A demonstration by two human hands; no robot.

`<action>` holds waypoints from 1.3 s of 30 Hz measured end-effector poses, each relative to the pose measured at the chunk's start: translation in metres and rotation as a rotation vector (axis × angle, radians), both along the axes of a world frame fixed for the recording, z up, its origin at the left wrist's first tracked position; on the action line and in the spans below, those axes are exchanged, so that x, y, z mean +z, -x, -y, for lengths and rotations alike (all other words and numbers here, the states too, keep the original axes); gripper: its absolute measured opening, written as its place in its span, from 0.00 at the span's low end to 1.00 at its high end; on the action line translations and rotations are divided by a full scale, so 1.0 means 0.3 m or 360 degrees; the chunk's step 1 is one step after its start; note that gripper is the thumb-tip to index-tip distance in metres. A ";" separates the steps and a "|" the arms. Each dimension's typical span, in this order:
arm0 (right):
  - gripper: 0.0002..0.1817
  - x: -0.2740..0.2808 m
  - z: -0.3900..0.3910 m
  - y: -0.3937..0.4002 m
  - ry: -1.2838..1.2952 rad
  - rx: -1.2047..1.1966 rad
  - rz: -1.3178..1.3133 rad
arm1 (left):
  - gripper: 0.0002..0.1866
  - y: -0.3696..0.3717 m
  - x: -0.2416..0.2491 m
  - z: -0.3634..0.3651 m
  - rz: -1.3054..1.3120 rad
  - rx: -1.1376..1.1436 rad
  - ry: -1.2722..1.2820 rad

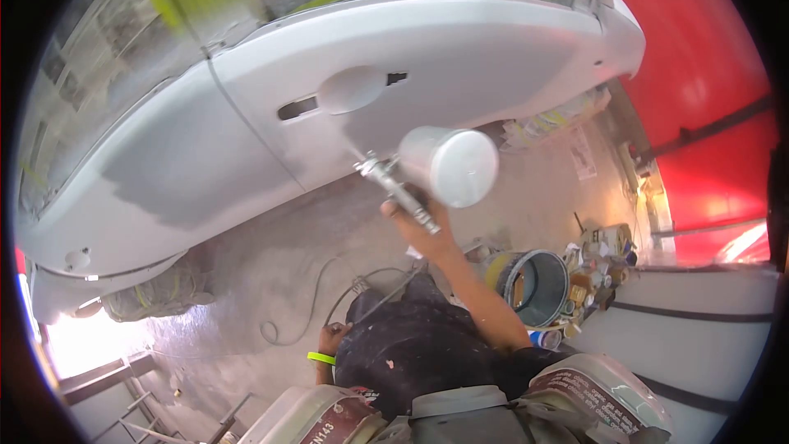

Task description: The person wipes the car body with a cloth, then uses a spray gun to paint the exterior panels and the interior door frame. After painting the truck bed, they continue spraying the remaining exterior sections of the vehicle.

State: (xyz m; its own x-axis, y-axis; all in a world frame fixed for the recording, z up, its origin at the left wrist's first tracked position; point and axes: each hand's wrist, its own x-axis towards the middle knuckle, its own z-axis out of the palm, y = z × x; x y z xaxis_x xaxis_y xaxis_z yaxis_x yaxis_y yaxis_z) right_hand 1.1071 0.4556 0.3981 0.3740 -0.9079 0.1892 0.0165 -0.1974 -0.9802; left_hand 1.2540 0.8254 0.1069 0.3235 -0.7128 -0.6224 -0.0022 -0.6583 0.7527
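Note:
In front of my body, my right hand [426,226] is wrapped round a metal spray gun [399,189]. A translucent white paint cup [464,166] is fitted to the gun, which tilts up towards the car's side. The car door [460,49] is coated in pale grey-white, with darker grey patches and a recessed door handle area. My left hand [333,337] hangs low beside my dark shirt, with a yellow-green band on its wrist. Its fingers look curled, but I cannot make out what they hold, if anything. A thin hose [316,306] loops across the floor nearby.
A large metal drum [534,279] stands at my right, beside a cluster of cans and clutter [596,279]. Wrapped plastic covers the wheels [160,289]. A red surface [699,99] rises at the right. Respirator filters [604,399] fill the lower edge. Metal framing [140,419] sits at lower left.

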 end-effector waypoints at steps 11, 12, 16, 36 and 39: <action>0.17 -0.030 0.654 0.798 -0.0268 -0.0764 -0.0115 | 0.20 0.212 0.171 0.705 0.0048 -0.0629 0.0026; 0.17 -0.034 0.713 0.856 -0.0298 -0.0829 -0.0082 | 0.18 0.242 0.159 0.746 0.0011 -0.0648 0.0049; 0.17 0.002 0.901 1.043 -0.0326 -0.1013 0.0069 | 0.16 0.358 0.130 0.891 0.0009 -0.0777 0.0202; 0.24 -0.147 0.373 0.802 -0.0656 -0.0783 -0.0121 | 0.17 0.347 0.385 0.982 0.0421 -0.0752 0.0868; 0.21 -0.082 0.199 0.635 -0.0763 -0.0522 -0.0172 | 0.12 0.366 0.894 1.108 0.0558 -0.0499 0.1140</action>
